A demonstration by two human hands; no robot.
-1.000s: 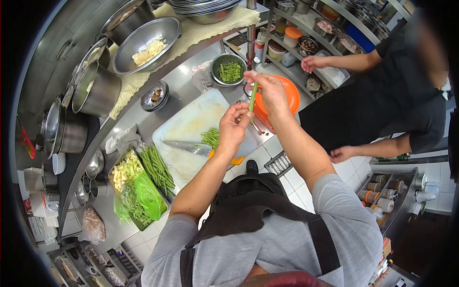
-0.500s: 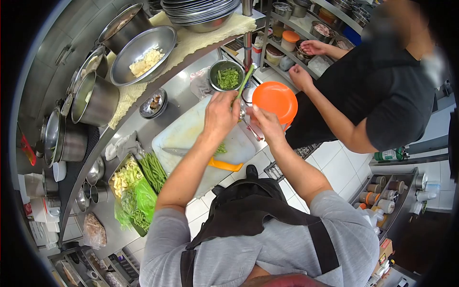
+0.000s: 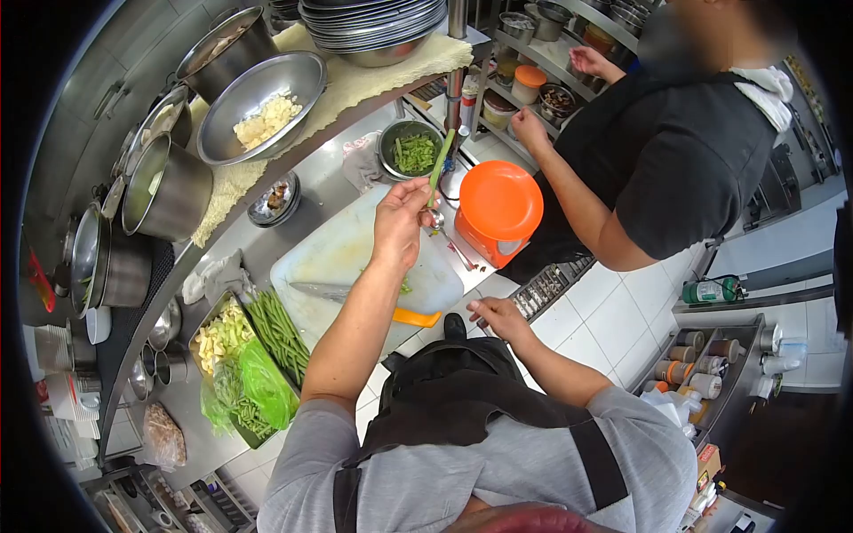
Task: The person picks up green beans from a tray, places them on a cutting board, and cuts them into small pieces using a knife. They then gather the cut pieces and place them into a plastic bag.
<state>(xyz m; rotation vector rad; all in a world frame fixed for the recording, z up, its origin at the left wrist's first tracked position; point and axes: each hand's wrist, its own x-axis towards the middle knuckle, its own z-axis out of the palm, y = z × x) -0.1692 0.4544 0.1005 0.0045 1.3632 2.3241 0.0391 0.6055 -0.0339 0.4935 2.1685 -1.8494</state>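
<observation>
Over the far right corner of the white cutting board (image 3: 338, 231), my left hand (image 3: 400, 224) pinches a green vegetable stalk (image 3: 440, 164) that points up and away. My right hand (image 3: 502, 320) hangs lower, near the board's right side and my apron; whether its curled fingers hold anything is too small to tell. A knife with a yellow handle (image 3: 416, 318) lies on the board, its blade partly under my left forearm. Beyond the board stands a metal bowl of cut greens (image 3: 415, 153). An orange scale (image 3: 500, 201) is right of my left hand.
A tray with green beans (image 3: 277, 333) and chopped vegetables stands left of the board. The raised shelf holds a metal bowl (image 3: 262, 107), pots (image 3: 167, 186) and stacked plates (image 3: 373, 22). A co-worker (image 3: 666, 151) stands close at the right, beyond the scale.
My right hand has moved away from the stalk, down towards my body. My left hand still holds the stalk. The co-worker has shifted, and the whole view has moved slightly.
</observation>
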